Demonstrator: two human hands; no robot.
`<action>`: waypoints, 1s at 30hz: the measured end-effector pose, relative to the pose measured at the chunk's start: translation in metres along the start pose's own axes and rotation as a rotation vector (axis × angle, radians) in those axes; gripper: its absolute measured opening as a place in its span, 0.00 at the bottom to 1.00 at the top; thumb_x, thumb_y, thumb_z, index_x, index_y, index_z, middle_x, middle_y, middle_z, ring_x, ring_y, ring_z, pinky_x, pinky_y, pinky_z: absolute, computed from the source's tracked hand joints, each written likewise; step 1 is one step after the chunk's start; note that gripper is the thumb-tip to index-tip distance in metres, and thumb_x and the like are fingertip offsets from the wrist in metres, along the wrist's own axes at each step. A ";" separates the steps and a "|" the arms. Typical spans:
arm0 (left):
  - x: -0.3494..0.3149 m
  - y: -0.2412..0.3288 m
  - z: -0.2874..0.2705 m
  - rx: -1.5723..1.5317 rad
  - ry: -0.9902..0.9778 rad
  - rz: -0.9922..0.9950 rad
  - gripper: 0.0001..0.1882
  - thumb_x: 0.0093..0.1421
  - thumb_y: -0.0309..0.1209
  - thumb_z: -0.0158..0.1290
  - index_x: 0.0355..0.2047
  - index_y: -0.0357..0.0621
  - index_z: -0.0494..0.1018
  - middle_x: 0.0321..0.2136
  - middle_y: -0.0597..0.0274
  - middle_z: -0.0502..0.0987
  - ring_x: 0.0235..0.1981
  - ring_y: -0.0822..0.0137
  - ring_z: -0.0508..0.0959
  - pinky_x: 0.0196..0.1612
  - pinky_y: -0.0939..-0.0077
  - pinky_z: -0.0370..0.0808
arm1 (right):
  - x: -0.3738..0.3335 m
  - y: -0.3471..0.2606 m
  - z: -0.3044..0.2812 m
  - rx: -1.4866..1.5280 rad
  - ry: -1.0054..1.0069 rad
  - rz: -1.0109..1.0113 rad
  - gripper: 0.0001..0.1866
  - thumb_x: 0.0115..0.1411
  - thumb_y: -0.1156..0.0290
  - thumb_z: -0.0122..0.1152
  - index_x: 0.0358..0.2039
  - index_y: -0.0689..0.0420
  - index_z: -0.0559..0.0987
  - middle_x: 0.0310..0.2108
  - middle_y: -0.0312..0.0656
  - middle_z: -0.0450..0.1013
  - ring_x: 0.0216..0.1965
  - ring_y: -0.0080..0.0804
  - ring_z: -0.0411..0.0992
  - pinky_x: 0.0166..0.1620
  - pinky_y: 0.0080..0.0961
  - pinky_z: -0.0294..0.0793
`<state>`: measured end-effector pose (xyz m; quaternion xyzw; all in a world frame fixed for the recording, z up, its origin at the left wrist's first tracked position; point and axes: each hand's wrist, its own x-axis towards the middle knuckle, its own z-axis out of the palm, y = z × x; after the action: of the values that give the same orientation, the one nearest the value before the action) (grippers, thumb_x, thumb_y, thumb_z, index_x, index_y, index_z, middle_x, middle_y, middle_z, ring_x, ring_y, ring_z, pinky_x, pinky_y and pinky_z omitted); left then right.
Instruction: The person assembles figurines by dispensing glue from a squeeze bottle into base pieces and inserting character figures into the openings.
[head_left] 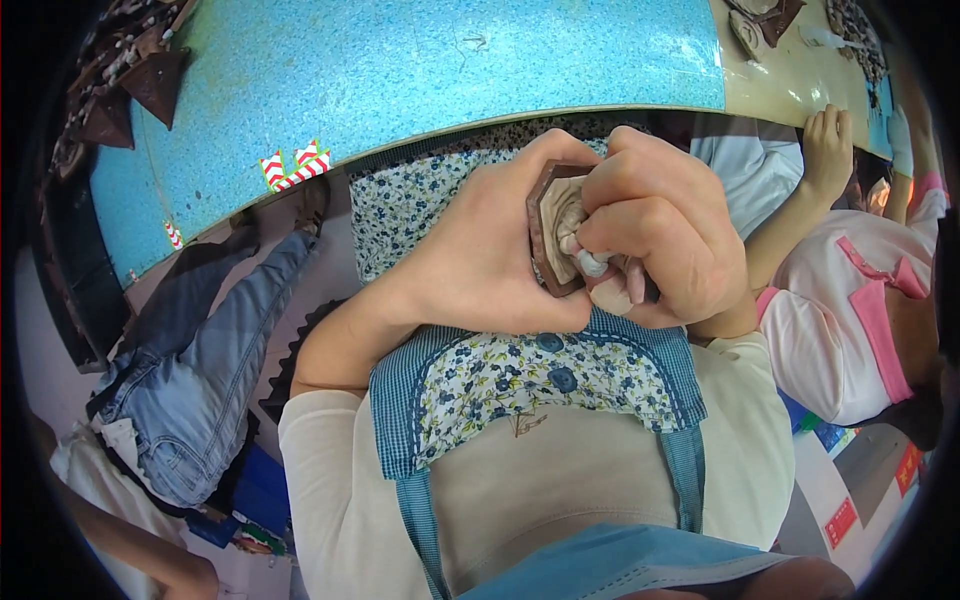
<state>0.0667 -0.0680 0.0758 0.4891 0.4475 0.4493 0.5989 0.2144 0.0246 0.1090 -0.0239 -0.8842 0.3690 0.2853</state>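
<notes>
My left hand (480, 255) is wrapped around a brown many-sided cup-like piece (538, 235), held up in front of my chest above the apron. Its opening faces my right hand, and a cream, wrinkled lining (562, 208) shows inside the brown rim. The fingers of my right hand (672, 225) are curled, with their tips pressed together at that lining. Pale coverings (594, 264) appear on some fingertips. Whatever is between those fingertips is hidden.
A blue speckled table (430, 60) curves across the far side. Brown pointed pieces (158, 85) lie at its left end; more brown and cream pieces (748, 35) lie at the right. A co-worker's hand (828, 150) rests near the table edge at right. Another person (190, 390) is at left.
</notes>
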 end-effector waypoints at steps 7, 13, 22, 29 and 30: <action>-0.003 -0.009 -0.009 -0.211 -0.081 0.073 0.39 0.38 0.29 0.69 0.50 0.37 0.60 0.40 0.61 0.71 0.42 0.72 0.72 0.45 0.78 0.70 | 0.005 0.007 -0.012 0.172 -0.126 0.220 0.17 0.48 0.69 0.64 0.35 0.63 0.71 0.30 0.45 0.67 0.30 0.39 0.66 0.32 0.27 0.65; 0.007 -0.020 -0.026 -0.545 -0.411 0.020 0.41 0.38 0.23 0.66 0.53 0.36 0.60 0.42 0.62 0.69 0.45 0.72 0.70 0.50 0.75 0.68 | 0.018 0.022 -0.026 0.131 -0.213 -0.032 0.19 0.54 0.63 0.57 0.40 0.65 0.74 0.36 0.48 0.68 0.36 0.41 0.68 0.38 0.29 0.67; 0.002 -0.006 0.004 -0.012 0.254 0.033 0.37 0.39 0.27 0.65 0.49 0.37 0.59 0.39 0.56 0.73 0.39 0.65 0.77 0.41 0.75 0.74 | 0.006 0.003 0.011 0.118 0.008 0.381 0.12 0.57 0.72 0.51 0.40 0.62 0.67 0.32 0.47 0.68 0.31 0.40 0.69 0.35 0.29 0.68; -0.014 -0.001 -0.022 -0.596 -0.444 -0.108 0.40 0.45 0.32 0.63 0.55 0.39 0.56 0.49 0.58 0.62 0.51 0.66 0.64 0.56 0.71 0.59 | 0.008 0.007 -0.010 0.285 -0.115 0.105 0.20 0.51 0.75 0.53 0.47 0.61 0.71 0.37 0.47 0.69 0.35 0.42 0.68 0.41 0.34 0.66; -0.020 -0.007 -0.020 -0.716 -0.468 -0.158 0.39 0.47 0.35 0.63 0.56 0.38 0.56 0.49 0.57 0.63 0.51 0.68 0.64 0.55 0.72 0.60 | 0.018 0.006 -0.021 0.290 -0.178 -0.015 0.21 0.48 0.75 0.54 0.46 0.62 0.71 0.37 0.47 0.68 0.37 0.45 0.67 0.42 0.34 0.66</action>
<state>0.0440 -0.0848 0.0684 0.3033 0.1514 0.4060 0.8487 0.2095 0.0470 0.1260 0.0569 -0.8436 0.4913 0.2088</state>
